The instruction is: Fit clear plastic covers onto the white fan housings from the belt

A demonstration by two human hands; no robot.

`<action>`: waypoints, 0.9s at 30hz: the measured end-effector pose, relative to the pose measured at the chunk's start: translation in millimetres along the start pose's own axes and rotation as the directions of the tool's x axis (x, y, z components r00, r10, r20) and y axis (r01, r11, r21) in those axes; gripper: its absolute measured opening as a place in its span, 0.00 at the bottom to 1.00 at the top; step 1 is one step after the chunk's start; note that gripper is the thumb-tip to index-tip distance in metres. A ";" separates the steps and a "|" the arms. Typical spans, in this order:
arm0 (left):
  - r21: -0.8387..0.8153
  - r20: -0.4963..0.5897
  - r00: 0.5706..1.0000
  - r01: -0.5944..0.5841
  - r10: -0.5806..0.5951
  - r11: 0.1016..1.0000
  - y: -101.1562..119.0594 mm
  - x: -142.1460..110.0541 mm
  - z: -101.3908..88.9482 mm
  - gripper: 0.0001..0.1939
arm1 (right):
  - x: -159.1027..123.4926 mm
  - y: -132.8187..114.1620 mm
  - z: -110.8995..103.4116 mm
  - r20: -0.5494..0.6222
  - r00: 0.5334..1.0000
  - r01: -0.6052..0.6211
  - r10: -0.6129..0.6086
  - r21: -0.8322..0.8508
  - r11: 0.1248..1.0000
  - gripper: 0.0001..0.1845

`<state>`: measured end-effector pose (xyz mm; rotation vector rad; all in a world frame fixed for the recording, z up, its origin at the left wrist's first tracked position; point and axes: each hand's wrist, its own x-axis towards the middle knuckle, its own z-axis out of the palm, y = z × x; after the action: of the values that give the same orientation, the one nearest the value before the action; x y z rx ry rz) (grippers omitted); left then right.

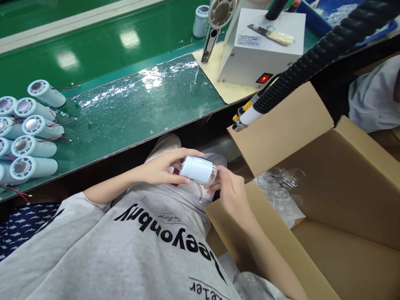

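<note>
Above my lap, my left hand (165, 166) grips a light-blue cylinder (196, 168) with its thumb and fingers around the left end. A clear plastic cap (214, 175) covers the cylinder's right end. My right hand (233, 192) has its fingers closed at that cap, partly hiding its edge. Thin red and white wires (200, 192) hang below the cylinder. Several similar light-blue cylinders (37, 166) with ringed ends and red wires lie grouped on the green bench (134, 108) to the left.
An open cardboard box (343, 200) beside my right arm holds clear plastic pieces (278, 196). A black corrugated hose (300, 71) hangs over it. On the bench are a white machine (265, 46) with a lit red switch and another cylinder (200, 23). A person's sleeve (375, 96) shows at right.
</note>
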<state>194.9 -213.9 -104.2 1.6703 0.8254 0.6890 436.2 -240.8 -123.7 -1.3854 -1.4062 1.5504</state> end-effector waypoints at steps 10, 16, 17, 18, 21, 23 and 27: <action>-0.160 0.091 0.996 0.029 -0.015 0.987 2.3 0.4 -1.3 0.38 | 3.4 14.1 -7.1 0.116 0.840 0.541 -0.529 -0.109 0.834 0.24; -0.256 0.127 0.992 0.045 -0.013 0.966 -2.6 -1.7 -2.2 0.36 | -0.1 11.7 -10.5 0.154 0.963 0.197 -0.222 0.161 0.967 0.33; -0.275 0.135 0.990 0.065 -0.028 0.959 -4.0 -2.3 -2.1 0.37 | -0.6 12.1 -11.7 0.154 0.967 0.180 -0.203 0.153 0.972 0.32; -0.290 0.145 0.988 0.084 -0.043 0.953 -6.1 -2.6 -2.0 0.37 | -0.8 12.9 -12.5 0.152 0.971 0.164 -0.185 0.143 0.976 0.31; -0.296 0.150 0.986 0.116 -0.073 0.948 -16.9 -1.1 1.0 0.39 | 1.3 16.9 -9.2 0.125 0.985 0.101 -0.116 0.119 0.988 0.30; -0.279 0.119 0.988 0.125 -0.095 0.952 -27.4 0.8 7.7 0.41 | 3.5 19.7 -1.3 0.104 0.991 0.065 -0.079 0.136 0.989 0.33; -0.309 0.110 0.970 0.239 -0.215 0.920 -39.2 -3.0 18.6 0.36 | 5.9 26.6 1.8 0.174 0.983 0.021 -0.054 0.191 0.981 0.38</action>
<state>200.9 -220.6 -146.7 1.2755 0.7926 0.5621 438.1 -242.3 -150.9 -1.1246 -1.3403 1.7695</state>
